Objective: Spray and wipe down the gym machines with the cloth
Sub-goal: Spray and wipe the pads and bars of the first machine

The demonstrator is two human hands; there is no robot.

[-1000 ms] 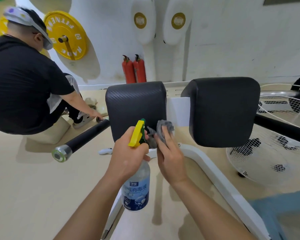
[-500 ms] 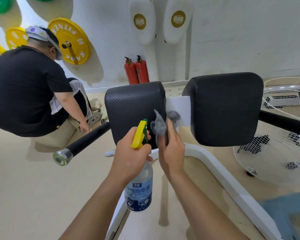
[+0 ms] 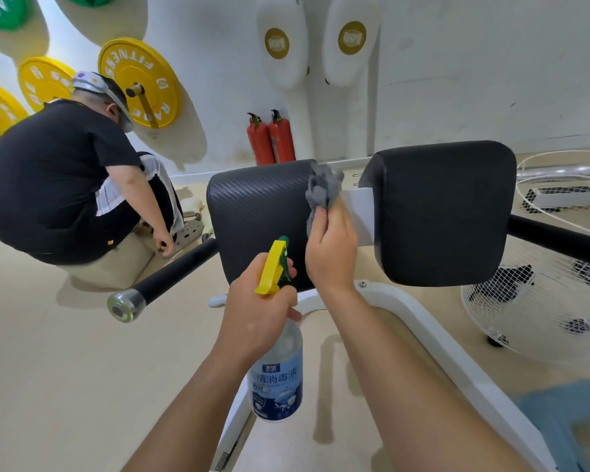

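My right hand [image 3: 331, 247] grips a crumpled grey cloth [image 3: 322, 190] and holds it against the upper right corner of the left black pad [image 3: 252, 212] of the gym machine. A second black pad [image 3: 447, 209] sits to the right, joined by a white bracket [image 3: 363, 212]. My left hand [image 3: 259, 311] grips the neck of a spray bottle [image 3: 276, 376] with a yellow trigger and blue label, held upright just below the left pad.
The machine's white frame [image 3: 433, 338] curves down to the right. A black handle bar [image 3: 164, 277] with a silver end sticks out left. A crouching person [image 3: 65, 178] is at left. Two red extinguishers [image 3: 269, 137] stand by the wall, a white fan [image 3: 542, 301] at right.
My right hand has moved the cloth upward along the right edge of the left pad, from its lower part to its top corner. The spray bottle has stayed about where it was.
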